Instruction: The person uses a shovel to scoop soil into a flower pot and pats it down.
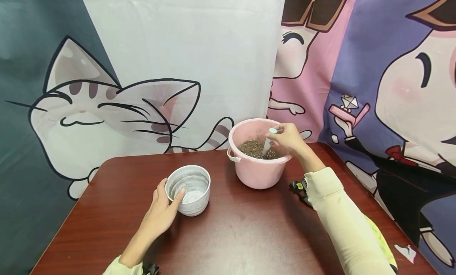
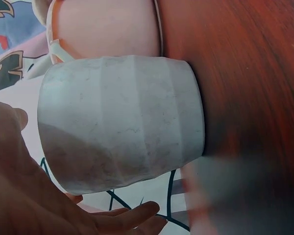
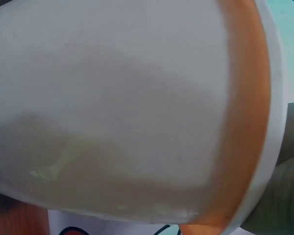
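A white-handled tool point(image 1: 268, 145) stands tilted in a pink bucket point(image 1: 258, 175) at the far side of a reddish-brown table point(image 1: 231, 237), its lower end meeting brown, speckled soil point(image 1: 250, 147) and its blade hidden from view. A person's right hand point(image 1: 288, 138), reaching over the bucket's rim, pinches the tool near the top of its handle between thumb and fingers. The left hand point(image 1: 160, 209) grips a whitish pot point(image 1: 197, 205) by its near left rim, thumb over the inside and fingers along the outer wall; the ridged pot, with no soil visible inside, sits upright on the table, to the left of the bucket and apart from it. A pale carrying handle point(image 1: 234, 156) juts from the bucket's left side. A black device point(image 1: 302, 191) shows at the cuff of a cream sleeve point(image 1: 350, 223), which partly covers a yellow item point(image 1: 380, 237), with a white scrap point(image 1: 406, 253) nearby at the table's right edge. Behind, a printed backdrop point(image 1: 185, 41) shows a smiling cartoon cat point(image 1: 85, 128) and cartoon figures.
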Demonstrator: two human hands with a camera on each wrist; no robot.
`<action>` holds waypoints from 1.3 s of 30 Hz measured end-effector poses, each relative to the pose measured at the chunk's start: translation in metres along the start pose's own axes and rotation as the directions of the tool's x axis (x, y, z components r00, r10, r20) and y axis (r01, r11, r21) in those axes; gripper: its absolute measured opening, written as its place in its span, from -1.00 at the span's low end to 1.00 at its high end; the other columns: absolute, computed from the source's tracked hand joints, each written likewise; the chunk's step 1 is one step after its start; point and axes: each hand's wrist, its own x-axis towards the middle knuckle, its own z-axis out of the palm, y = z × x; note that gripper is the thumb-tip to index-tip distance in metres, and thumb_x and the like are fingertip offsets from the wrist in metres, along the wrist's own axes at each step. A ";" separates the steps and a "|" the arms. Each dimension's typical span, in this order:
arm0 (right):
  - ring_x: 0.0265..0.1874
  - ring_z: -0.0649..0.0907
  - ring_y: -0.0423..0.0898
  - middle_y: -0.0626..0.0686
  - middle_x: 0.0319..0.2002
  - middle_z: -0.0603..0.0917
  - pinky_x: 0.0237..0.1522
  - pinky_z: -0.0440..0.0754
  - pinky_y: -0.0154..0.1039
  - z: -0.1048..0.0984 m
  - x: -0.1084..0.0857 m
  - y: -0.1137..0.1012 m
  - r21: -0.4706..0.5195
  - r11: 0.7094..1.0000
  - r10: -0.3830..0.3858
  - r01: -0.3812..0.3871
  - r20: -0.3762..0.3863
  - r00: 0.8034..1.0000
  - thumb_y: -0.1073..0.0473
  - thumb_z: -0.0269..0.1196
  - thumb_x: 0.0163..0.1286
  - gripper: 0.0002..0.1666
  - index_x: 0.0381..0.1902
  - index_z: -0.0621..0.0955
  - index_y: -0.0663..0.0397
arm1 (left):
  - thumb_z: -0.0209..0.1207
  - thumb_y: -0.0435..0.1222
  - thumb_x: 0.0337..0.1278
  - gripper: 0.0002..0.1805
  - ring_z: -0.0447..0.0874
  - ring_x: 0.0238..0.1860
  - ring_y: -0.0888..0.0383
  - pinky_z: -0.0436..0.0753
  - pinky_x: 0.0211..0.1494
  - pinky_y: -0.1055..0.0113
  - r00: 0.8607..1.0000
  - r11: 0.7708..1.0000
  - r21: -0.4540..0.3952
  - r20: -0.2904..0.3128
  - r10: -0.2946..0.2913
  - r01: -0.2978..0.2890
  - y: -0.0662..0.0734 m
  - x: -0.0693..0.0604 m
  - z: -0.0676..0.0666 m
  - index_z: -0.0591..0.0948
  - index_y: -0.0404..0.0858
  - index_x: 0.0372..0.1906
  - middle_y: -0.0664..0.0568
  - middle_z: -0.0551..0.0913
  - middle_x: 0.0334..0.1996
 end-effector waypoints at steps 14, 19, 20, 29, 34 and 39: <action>-0.46 0.64 -0.03 0.06 -0.48 0.66 -0.39 0.57 -0.30 0.008 0.005 -0.003 -0.126 0.992 0.011 -0.011 -0.001 1.000 0.02 0.37 0.31 -0.61 -0.28 0.67 0.31 | -0.14 0.30 0.37 -0.05 0.26 0.38 -0.33 0.29 0.26 -0.31 1.000 1.000 -0.014 0.002 -0.007 0.007 -0.002 0.001 0.002 -0.12 -0.20 0.56 -0.30 0.08 0.45; -0.45 0.68 -0.03 0.18 -0.36 0.74 -0.33 0.61 -0.27 0.008 0.004 -0.002 -0.148 0.989 0.007 -0.006 0.003 1.000 -0.01 0.39 0.30 -0.57 -0.21 0.67 0.32 | -0.15 0.30 0.38 -0.06 0.27 0.37 -0.34 0.30 0.24 -0.32 1.000 1.000 -0.009 0.003 -0.012 0.012 -0.003 0.000 0.002 -0.12 -0.19 0.57 -0.30 0.08 0.45; -0.47 0.70 -0.06 0.22 -0.33 0.75 -0.34 0.63 -0.27 0.008 0.004 -0.002 -0.139 0.990 0.008 -0.007 0.009 1.000 0.00 0.39 0.29 -0.56 -0.18 0.67 0.33 | -0.15 0.30 0.37 -0.05 0.28 0.37 -0.34 0.30 0.24 -0.32 1.000 1.000 -0.010 0.003 -0.011 0.011 -0.003 0.000 0.002 -0.12 -0.19 0.57 -0.29 0.09 0.45; -0.58 0.70 -0.14 0.23 -0.20 0.76 -0.40 0.63 -0.33 0.007 0.006 -0.002 -0.097 0.995 0.023 -0.020 0.031 0.999 -0.02 0.35 0.35 -0.45 0.10 0.60 0.31 | -0.03 0.23 0.38 -0.04 0.23 0.40 -0.32 0.27 0.31 -0.28 1.000 0.999 -0.040 -0.012 0.005 -0.006 -0.005 0.005 0.006 -0.13 -0.24 0.56 -0.33 0.07 0.46; -0.53 0.68 -0.14 0.20 -0.24 0.76 -0.30 0.62 -0.25 0.007 0.006 -0.002 -0.132 0.991 0.014 -0.012 0.012 1.000 -0.02 0.35 0.35 -0.45 0.11 0.60 0.29 | 0.10 0.24 0.28 0.06 0.16 0.44 -0.28 0.23 0.36 -0.25 1.000 0.998 -0.061 -0.006 0.016 -0.017 -0.006 0.005 0.009 -0.15 -0.28 0.54 -0.34 0.04 0.47; -0.22 0.63 0.06 0.18 -0.23 0.69 -0.05 0.53 -0.10 0.007 0.006 -0.003 -0.163 0.987 0.007 -0.005 0.010 1.000 -0.01 0.33 0.37 -0.45 0.13 0.59 0.29 | 0.12 0.26 0.24 0.11 0.15 0.44 -0.28 0.23 0.35 -0.26 1.000 0.998 -0.065 -0.006 0.017 -0.018 -0.007 0.005 0.009 -0.16 -0.28 0.54 -0.34 0.03 0.47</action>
